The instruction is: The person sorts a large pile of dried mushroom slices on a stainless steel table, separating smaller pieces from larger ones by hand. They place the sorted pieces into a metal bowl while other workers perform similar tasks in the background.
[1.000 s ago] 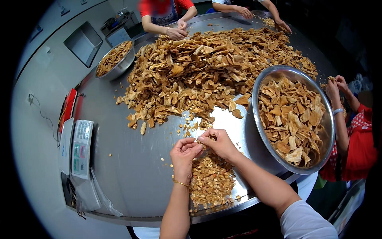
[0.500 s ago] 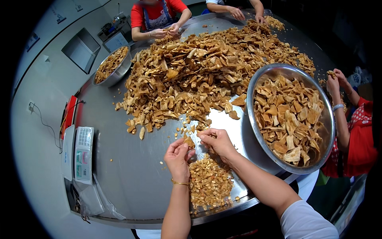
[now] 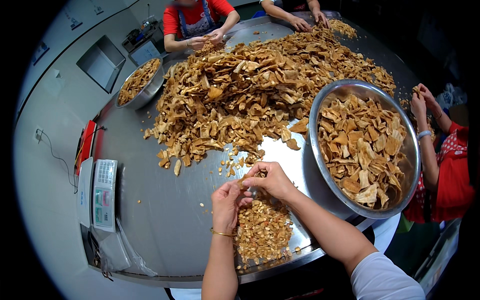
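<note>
My left hand (image 3: 230,200) and my right hand (image 3: 265,177) meet above a pile of small pale chips (image 3: 262,230) at the near edge of the steel table (image 3: 170,220). Fingers of both are closed on a dried brown slice (image 3: 244,181), partly hidden by them. Beyond them lies a big heap of dried brown slices (image 3: 240,95), with loose bits along its front. A large steel bowl (image 3: 313,142) full of similar slices stands close to my right.
A second bowl (image 3: 151,86) sits at the back left. A scale (image 3: 104,192), red object (image 3: 89,140) and plastic bags (image 3: 127,250) lie along the left edge. Co-workers' hands show at the back (image 3: 215,37), (image 3: 302,22) and right (image 3: 420,102), handling dried pieces.
My hands have come back together around the slice, my right fingers now over it. The back co-worker's hands at upper right have moved onto the heap's far end.
</note>
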`<state>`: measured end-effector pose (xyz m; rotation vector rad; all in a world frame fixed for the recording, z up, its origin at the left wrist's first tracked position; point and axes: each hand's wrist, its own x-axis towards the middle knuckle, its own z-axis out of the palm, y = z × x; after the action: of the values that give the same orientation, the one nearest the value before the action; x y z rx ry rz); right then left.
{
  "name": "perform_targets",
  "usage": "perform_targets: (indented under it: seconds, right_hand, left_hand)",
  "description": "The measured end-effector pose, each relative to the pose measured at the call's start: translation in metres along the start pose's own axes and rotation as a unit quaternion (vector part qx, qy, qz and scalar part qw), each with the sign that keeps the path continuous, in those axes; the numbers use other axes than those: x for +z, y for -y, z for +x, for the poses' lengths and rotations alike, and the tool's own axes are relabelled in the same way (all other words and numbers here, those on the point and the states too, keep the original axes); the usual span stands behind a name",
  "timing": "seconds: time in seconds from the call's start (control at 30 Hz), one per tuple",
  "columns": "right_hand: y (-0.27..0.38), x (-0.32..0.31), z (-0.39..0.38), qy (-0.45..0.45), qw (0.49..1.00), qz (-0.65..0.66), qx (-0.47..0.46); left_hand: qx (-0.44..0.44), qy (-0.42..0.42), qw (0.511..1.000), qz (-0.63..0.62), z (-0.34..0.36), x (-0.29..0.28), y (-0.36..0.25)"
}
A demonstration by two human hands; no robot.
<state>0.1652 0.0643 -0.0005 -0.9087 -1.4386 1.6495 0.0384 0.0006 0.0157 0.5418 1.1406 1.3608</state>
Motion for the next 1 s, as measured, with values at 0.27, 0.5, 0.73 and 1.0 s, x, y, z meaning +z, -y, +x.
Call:
perform_targets:
  seconds: [0.27, 0.5, 0.73, 1.0]
  right_hand:
    - [0.011, 0.011, -0.011, 0.069, 0.957, 0.221, 0.174]
    - [0.001, 0.017, -0.007, 0.031, 0.993, -0.112, -0.037]
    - [0.042, 0.005, -0.038, -0.026, 0.976, -0.17, -0.131]
    - [0.137, -0.104, -0.088, -0.271, 0.861, -0.396, -0.171]
  left_hand:
    - [0.122, -0.029, 0.992, 0.02, 0.001, -0.002, 0.005]
    - [0.176, -0.067, 0.966, 0.177, 0.002, -0.005, 0.009]
    - [0.045, 0.103, 0.993, -0.045, -0.002, 0.0, -0.008]
    - [0.142, -0.035, 0.946, 0.29, 0.004, -0.025, 0.006]
